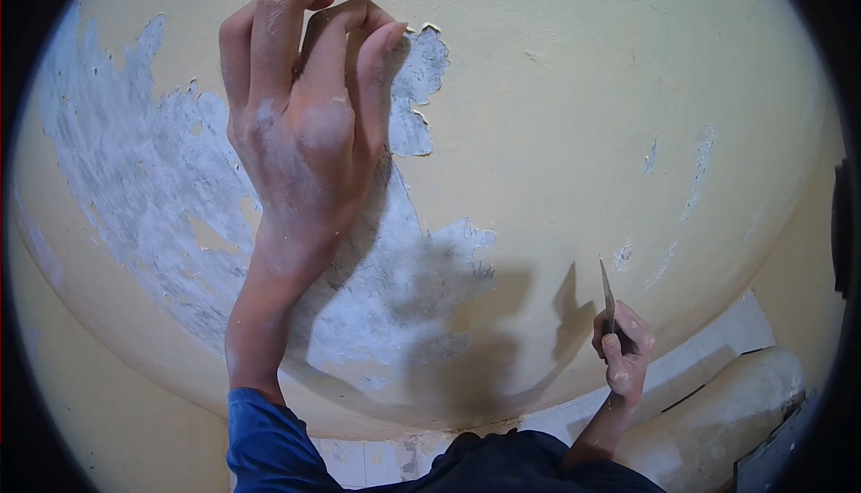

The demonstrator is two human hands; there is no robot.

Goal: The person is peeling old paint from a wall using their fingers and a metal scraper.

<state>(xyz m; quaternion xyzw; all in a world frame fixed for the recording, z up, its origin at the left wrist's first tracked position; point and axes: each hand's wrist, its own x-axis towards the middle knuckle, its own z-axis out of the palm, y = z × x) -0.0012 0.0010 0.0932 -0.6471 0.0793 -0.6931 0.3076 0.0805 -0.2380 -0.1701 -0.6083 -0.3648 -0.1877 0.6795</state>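
Observation:
My left hand (306,109) is raised against a yellow painted wall (538,123), its fingers curled. The thumb and a fingertip meet at the ragged edge of a bare grey-white patch (420,82); whether they pinch a paint flake cannot be told. A larger bare patch (155,177) spreads to the left of and below this hand. Lower right, my right hand (622,352) grips a thin metal scraper or knife blade (607,291), seen nearly edge-on with its tip upward. It is held away from the left hand, and its handle is hidden in the fist.
Small scraped marks (699,170) show on the wall's right side. Pale tiles (377,463) lie along the wall's lower edge. At the lower right rests a large, pale rounded object (720,419), beside a dark flat-edged thing (773,452). Shadows fall across the wall's lower middle.

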